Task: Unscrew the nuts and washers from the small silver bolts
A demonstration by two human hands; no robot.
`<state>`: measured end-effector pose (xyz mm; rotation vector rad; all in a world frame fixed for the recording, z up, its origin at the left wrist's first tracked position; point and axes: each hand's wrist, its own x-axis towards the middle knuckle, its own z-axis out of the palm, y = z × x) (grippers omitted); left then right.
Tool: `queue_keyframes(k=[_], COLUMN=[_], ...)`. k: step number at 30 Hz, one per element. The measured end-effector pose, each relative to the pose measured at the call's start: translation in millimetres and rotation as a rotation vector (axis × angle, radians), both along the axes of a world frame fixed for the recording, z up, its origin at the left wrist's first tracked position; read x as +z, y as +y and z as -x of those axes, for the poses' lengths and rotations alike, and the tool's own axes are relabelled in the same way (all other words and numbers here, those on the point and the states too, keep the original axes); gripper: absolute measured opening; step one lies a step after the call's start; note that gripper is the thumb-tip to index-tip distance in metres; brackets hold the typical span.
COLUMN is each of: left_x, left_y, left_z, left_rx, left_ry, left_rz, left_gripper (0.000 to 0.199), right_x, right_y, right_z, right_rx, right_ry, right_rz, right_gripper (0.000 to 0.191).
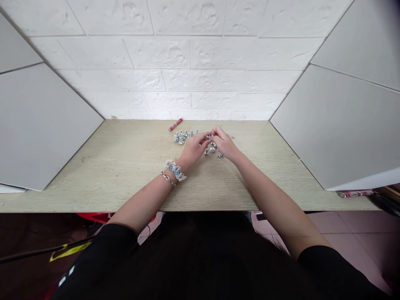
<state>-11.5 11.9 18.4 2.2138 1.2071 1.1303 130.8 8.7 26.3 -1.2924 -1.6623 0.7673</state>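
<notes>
My left hand, with a scrunchie and a chain bracelet at the wrist, meets my right hand fingertip to fingertip near the back of the table. Both are closed in a pinch around a small silver bolt, mostly covered by the fingers. Whether a nut sits on it I cannot tell. Left of my hands, several silver bolts stand upright on their heads. Beneath my fingers lie loose metal pieces, among them a bolt and a round-headed piece. My right hand partly hides others.
A small nut lies right of my right hand. Behind the upright bolts is a red tube. White brick-patterned wall closes off the back, with grey panels at both sides. Another red tube lies at the front right edge.
</notes>
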Motion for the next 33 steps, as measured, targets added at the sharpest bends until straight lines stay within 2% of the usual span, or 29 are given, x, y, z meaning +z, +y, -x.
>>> queue_keyframes(k=[1, 3, 5, 7, 10, 15, 18, 23, 25, 28, 33], left_x=[0.2, 0.7, 1.1, 1.5, 1.9, 3.1, 3.5, 2.0, 1.0, 0.0, -1.3], left_y=[-0.1, -0.3, -0.6, -1.0, -1.9, -3.1, -3.5, -2.6, -1.9, -1.1, -0.4], left_z=[0.0, 0.0, -0.1, -0.3, -0.6, -0.7, -0.9, -1.2, -1.3, -1.4, -1.6], left_rx=[-0.001, 0.002, 0.004, -0.003, -0.013, -0.017, -0.033, -0.015, -0.002, -0.001, 0.0], left_ry=[-0.005, -0.007, 0.004, 0.022, 0.043, 0.046, 0.036, 0.009, 0.01, 0.019, 0.013], left_rz=[-0.001, -0.004, -0.011, -0.02, -0.03, -0.036, -0.031, -0.028, -0.032, -0.032, -0.039], left_gripper=[0.03, 0.031, 0.028, 0.025, 0.022, 0.02, 0.021, 0.03, 0.031, 0.03, 0.03], right_x=[0.2, 1.4, 2.9, 3.3, 0.5, -3.8, -3.2, -4.0, -4.5, -4.6, -3.3], right_y=[-0.7, -2.3, -3.3, -2.9, -0.1, 2.5, 2.7, 6.1, 7.7, 8.8, 7.6], right_z=[0.5, 1.5, 2.4, 2.6, 1.5, -0.7, 0.0, 1.4, 1.0, 0.1, -1.8], right_rx=[0.008, -0.005, -0.052, -0.082, -0.055, -0.027, -0.021, 0.066, 0.056, -0.034, -0.179], right_ry=[0.027, 0.048, 0.016, -0.056, -0.139, -0.135, -0.101, 0.156, 0.229, 0.196, 0.016], right_rz=[-0.002, -0.007, -0.01, -0.014, -0.006, -0.002, -0.021, -0.021, -0.011, -0.031, 0.055], right_gripper=[0.002, 0.008, 0.004, 0.02, 0.038, 0.051, 0.041, 0.002, 0.011, 0.007, 0.05])
